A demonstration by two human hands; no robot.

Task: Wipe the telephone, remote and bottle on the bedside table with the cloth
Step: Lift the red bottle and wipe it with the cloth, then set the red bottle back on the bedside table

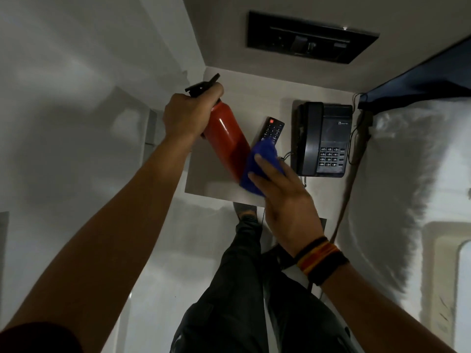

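White desk [204, 179] in a wall corner carried remote [272, 129] and telephone [322, 140]; left hand [190, 114] fingers gripped tilted red bottle [225, 133], right hand [283, 200] fingers pressed blue cloth [260, 164] on it.

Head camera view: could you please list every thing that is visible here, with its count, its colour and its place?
bottle: one, red with a black cap, held tilted above the bedside table, upper end in the left hand
cloth: one, blue, pressed against the lower end of the bottle by the right hand
remote: one, black with a red button, lying on the table between bottle and telephone
telephone: one, black, on the right part of the table, handset on its cradle
bedside table: one, pale, in the corner by the wall
wall panel: one, black, above the table
left hand: one, gripping the bottle
right hand: one, holding the cloth, striped band at the wrist
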